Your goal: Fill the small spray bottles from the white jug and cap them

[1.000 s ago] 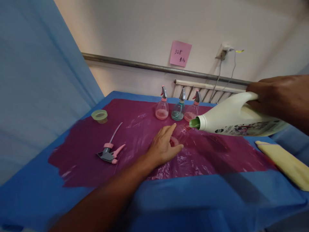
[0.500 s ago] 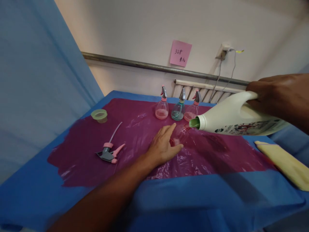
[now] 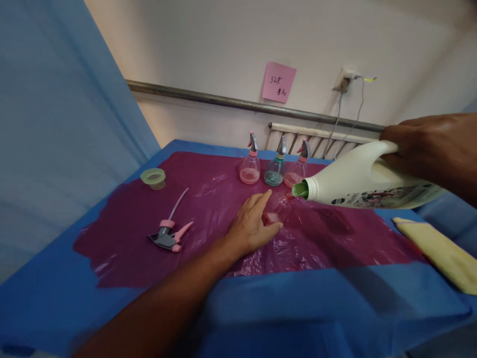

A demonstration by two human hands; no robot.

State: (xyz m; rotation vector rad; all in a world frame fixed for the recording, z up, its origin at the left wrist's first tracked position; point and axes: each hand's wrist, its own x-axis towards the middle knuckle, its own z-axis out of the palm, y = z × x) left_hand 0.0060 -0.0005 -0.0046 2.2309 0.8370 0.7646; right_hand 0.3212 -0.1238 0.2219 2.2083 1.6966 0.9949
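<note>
My left hand (image 3: pixel 253 223) is curved round the side of a clear pink spray bottle (image 3: pixel 278 206), which has no spray head and tilts to the right. A little liquid shows low in it. My right hand (image 3: pixel 413 144) grips the handle of a large cream jug (image 3: pixel 346 179) with a printed label. The jug lies nearly level in the air, its green-lined mouth right at the bottle's neck. A pink and grey trigger sprayer head (image 3: pixel 164 238) with its tube lies to the left of my left hand.
Behind stand three spray bottles with heads: one pink (image 3: pixel 249 171), one teal (image 3: pixel 275 174), one pink (image 3: pixel 297 171). A green cap (image 3: pixel 153 178) sits at the left. A folded yellow cloth (image 3: pixel 436 248) lies at the right edge. Purple plastic sheet (image 3: pixel 126 238) covers the blue tablecloth (image 3: pixel 298 303).
</note>
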